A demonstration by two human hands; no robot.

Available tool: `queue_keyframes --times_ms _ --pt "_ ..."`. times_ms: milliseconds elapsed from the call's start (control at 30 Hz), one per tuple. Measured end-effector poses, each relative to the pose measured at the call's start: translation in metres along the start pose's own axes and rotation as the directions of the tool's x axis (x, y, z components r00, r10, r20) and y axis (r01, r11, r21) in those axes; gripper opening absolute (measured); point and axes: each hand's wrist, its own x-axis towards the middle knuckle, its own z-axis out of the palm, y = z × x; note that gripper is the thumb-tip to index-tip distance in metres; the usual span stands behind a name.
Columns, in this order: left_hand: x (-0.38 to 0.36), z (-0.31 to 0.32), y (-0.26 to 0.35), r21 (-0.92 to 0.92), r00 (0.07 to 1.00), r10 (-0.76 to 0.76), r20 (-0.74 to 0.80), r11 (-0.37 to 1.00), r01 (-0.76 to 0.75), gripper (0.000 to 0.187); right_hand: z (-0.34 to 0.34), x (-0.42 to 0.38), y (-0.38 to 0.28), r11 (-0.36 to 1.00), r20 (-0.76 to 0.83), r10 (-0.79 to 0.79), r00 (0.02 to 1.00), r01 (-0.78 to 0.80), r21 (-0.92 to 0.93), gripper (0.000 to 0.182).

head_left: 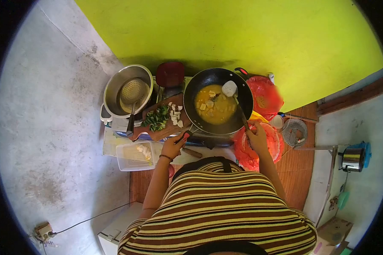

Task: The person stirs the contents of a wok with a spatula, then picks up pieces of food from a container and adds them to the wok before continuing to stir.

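the black wok (191, 95) sits just above the centre of the frame, with a yellowish broth (210, 112) and pale chunks in its bottom. the left hand (172, 147), at the lower left of the wok, is closed around its red-and-black handle (185, 136). the right hand (257, 138), right of centre, is wrapped around the dark handle of a spatula (230, 88), whose pale head is inside the wok near its upper right wall.

left of the wok, a wooden cutting board (164, 133) bears chopped greens (157, 119) and white pieces (174, 114). farther to the upper left stands a metal pot (110, 91) with a skimmer (134, 91) in it. a clear container (122, 163) lies below the board, and a red basin (278, 144) is beside the right hand.
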Motion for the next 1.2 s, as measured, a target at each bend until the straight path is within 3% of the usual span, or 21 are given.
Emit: queue_keyframes --times_ms 167,267,367,467,767,867,967,1067,1200 --pt "-0.002 0.0 0.005 0.003 0.997 -0.077 0.016 0.997 0.077 0.042 -0.002 0.004 0.018 0.998 0.024 0.029 0.999 -0.027 -0.058 0.031" --pt "-0.002 0.0 0.006 -0.012 0.997 -0.077 0.017 0.997 0.078 0.042 -0.001 0.002 0.012 0.933 0.119 0.2 0.972 -0.226 0.28 0.032" --pt "-0.003 -0.001 0.005 0.002 0.998 -0.053 0.022 0.999 0.053 0.042 -0.001 -0.002 0.002 0.919 0.2 0.185 0.962 -0.241 0.312 0.035" --pt "-0.004 0.0 0.007 0.011 0.999 -0.049 0.018 0.999 0.049 0.042 0.0 -0.004 -0.002 0.961 0.211 0.073 0.975 -0.125 0.246 0.036" --pt "-0.005 -0.001 0.011 0.037 0.999 -0.05 0.02 0.998 0.049 0.042 0.002 0.012 0.028 0.996 0.008 0.052 0.999 -0.052 0.073 0.03" --pt "-0.006 0.0 0.012 0.017 0.999 -0.047 0.022 0.999 0.046 0.042 0.002 0.006 0.014 0.972 0.077 0.175 0.982 -0.185 0.143 0.031" --pt "-0.006 0.0 0.011 0.005 0.999 -0.038 0.02 0.999 0.038 0.042 -0.001 0.007 0.011 0.884 0.134 0.258 0.957 -0.29 0.366 0.03" --pt "-0.003 0.0 0.006 0.01 0.999 -0.028 0.018 1.0 0.027 0.042 -0.004 0.003 0.004 0.871 0.21 0.202 0.956 -0.274 0.408 0.032" --pt "-0.001 0.0 0.003 0.019 1.0 -0.022 0.018 1.0 0.022 0.041 -0.003 -0.003 -0.012 0.949 0.227 0.108 0.968 -0.169 0.267 0.032"
